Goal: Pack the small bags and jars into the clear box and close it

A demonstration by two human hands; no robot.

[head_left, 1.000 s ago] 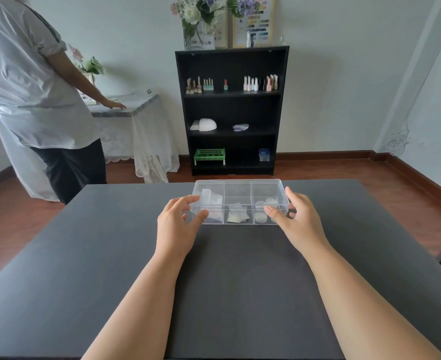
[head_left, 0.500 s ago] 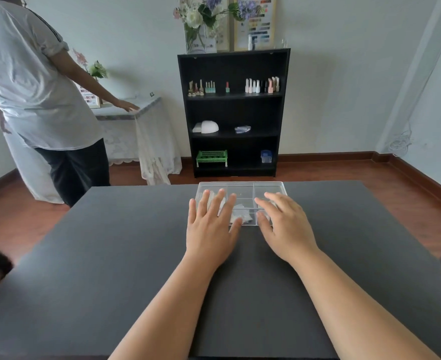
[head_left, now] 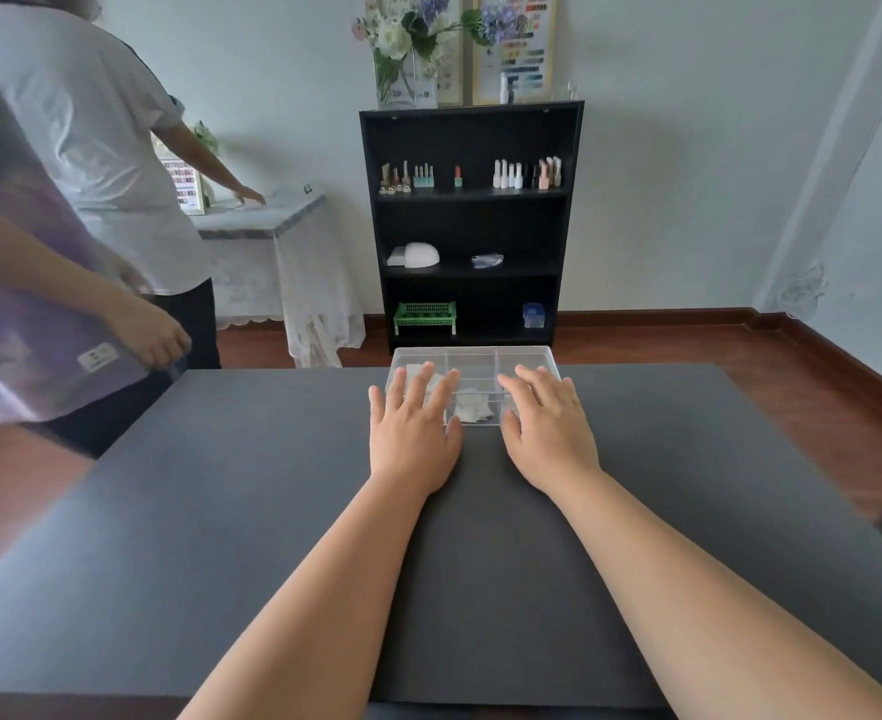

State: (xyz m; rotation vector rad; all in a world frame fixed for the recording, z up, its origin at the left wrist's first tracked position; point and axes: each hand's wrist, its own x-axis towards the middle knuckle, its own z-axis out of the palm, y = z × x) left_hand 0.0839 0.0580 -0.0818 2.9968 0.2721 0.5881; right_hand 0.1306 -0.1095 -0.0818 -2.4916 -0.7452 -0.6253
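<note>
Head view: the left hand [head_left: 412,433] and right hand [head_left: 548,428] lie flat, fingers spread, gripping nothing, on the clear box [head_left: 472,366]. Uneven pressure may leave its lid unlatched or slide it across the tabletop [head_left: 221,511].

— Where are the hands?
— The left hand [head_left: 412,440] and right hand [head_left: 548,433] lie flat, fingers spread, on the lid of the clear box [head_left: 472,362].
— And between them?
— Small bags [head_left: 472,407] show through the lid; the dark table [head_left: 221,511] lies beneath.
</note>
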